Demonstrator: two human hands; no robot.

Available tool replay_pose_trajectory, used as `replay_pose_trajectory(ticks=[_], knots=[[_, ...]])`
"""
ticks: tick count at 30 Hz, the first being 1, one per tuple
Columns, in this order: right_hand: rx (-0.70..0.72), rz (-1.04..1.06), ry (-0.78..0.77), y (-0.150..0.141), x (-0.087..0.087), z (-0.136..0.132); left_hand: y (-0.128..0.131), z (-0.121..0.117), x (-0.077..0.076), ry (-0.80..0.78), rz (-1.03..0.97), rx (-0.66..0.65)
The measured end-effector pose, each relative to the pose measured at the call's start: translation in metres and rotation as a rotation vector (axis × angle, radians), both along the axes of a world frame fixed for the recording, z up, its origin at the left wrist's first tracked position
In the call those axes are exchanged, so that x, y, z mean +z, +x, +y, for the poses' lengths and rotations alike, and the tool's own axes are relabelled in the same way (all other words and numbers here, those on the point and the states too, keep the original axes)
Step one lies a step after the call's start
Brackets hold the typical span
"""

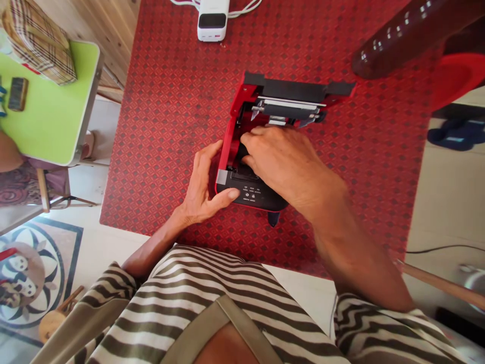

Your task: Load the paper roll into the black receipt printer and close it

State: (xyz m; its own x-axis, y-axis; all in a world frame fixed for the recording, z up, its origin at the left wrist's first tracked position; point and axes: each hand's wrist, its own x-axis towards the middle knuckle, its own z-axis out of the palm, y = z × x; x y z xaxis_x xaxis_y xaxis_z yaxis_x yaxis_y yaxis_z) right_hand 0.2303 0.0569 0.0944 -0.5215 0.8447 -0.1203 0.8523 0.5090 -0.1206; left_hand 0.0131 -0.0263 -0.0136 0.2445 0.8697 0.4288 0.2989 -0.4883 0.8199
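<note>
Being steadied on a red diamond-patterned mat [162, 126], a red-and-black thermal printer [273, 108] is seen with its black lid [291, 88] tipped back and a metal-edged black roller [284, 111] exposed inside. Its near corner is cupped by the left hand [204, 189], the fingers spread up the red side wall and the thumb laid across the black button panel [252, 197]. The right hand [280, 162] is curved down into the compartment, its fingers bent inward; whatever they may grip is hidden.

The printer [253, 198] is glossy red and black, on a dark red tablecloth [159, 126] with a repeating diamond pattern. The shirt [212, 298] has olive and white stripes; the table [49, 121] is lime green, under a tan plaid bag [40, 48].
</note>
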Motion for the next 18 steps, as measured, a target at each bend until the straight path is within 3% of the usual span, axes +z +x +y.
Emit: replay_pose_trajectory(ticks=[6, 11, 15, 18], knots=[[0.024, 0.080, -0.046, 0.010, 0.021, -0.001, 0.001, -0.002, 0.000, -0.028, 0.027, 0.019], [-0.050, 0.150, -0.002, 0.019, 0.050, -0.026, 0.001, -0.001, 0.002, -0.035, 0.030, 0.014], [-0.021, 0.588, 0.097, 0.055, 0.063, -0.042, 0.000, -0.001, -0.001, -0.035, 0.012, 0.018], [-0.180, 0.994, 0.154, 0.087, 0.048, -0.034, 0.000, -0.001, -0.003, -0.034, -0.001, 0.013]])
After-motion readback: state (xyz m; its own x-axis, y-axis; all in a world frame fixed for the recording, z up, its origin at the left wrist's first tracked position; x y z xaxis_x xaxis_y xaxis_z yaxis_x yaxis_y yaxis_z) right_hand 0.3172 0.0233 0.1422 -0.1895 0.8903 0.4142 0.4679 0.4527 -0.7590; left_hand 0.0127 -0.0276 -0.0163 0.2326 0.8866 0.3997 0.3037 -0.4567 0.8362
